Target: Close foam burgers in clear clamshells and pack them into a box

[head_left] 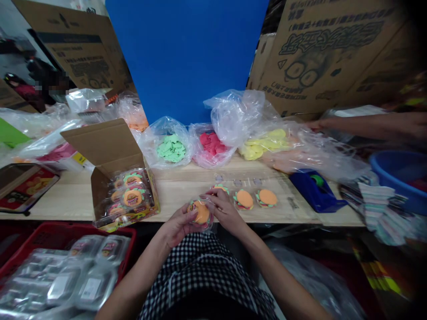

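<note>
Between my hands, just over the table's front edge, is a clear plastic box with a toy burger [202, 212] inside, orange on top with green and red below. My left hand [182, 224] grips its left side, thumb on the front. The fingers of my right hand [223, 205] are closed on the box's upper right edge. Right of my hands, toy burgers [243, 199] sit in a row in clear plastic; one is partly hidden behind my right hand. On my left stands an open cardboard box [125, 218] with packed burgers in it.
Bags of green pieces [171, 148], red pieces [213, 143] and yellow pieces [267, 143] line the back. A blue tape dispenser [316, 191] and striped gloves [376, 204] lie right. Below left, a red crate [128, 246] holds clear boxes. Another person's arm [373, 124] reaches in.
</note>
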`<state>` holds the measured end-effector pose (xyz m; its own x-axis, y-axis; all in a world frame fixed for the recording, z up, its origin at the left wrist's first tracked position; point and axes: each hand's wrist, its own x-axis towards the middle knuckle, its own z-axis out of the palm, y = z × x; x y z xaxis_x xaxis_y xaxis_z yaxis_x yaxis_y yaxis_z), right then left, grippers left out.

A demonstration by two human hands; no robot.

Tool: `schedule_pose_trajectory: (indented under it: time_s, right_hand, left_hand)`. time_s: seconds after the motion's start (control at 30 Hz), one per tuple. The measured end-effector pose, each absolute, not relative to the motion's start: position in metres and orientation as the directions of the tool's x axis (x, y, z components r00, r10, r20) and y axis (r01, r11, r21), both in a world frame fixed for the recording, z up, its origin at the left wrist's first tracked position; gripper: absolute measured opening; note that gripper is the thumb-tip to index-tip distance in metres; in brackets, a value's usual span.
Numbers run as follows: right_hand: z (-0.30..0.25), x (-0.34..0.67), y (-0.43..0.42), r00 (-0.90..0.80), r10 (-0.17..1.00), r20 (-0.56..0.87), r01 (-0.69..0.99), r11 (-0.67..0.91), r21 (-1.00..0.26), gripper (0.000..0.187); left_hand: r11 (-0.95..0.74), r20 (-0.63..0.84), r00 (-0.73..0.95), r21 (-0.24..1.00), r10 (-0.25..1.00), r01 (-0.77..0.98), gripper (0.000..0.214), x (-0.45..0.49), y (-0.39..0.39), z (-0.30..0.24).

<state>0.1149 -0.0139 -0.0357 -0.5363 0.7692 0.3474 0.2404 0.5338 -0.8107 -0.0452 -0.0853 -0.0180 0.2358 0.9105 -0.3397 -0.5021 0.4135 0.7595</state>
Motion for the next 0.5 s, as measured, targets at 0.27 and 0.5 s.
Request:
schedule_pose_trajectory:
  time_s: [0.27, 0.5]
  right_hand:
    - [-0.0408, 0.1159, -0.0131, -0.541, 0.751, 0.378, 0.272, 0.582, -0.766, 0.026]
    - [-0.0395, 0.1224, -0.0124, -0.624, 0.693, 0.361, 0.315, 0.646, -0.696, 0.030]
  left_hand:
    - [0.437, -0.387, 0.205, 0.755, 0.899, -0.490, 0.039, -0.0403, -0.0834, -0.0130]
    - [0.442, -0.394, 0.200, 0.777, 0.897, -0.449, 0.038, -0.0393, -0.0806, -0.0122]
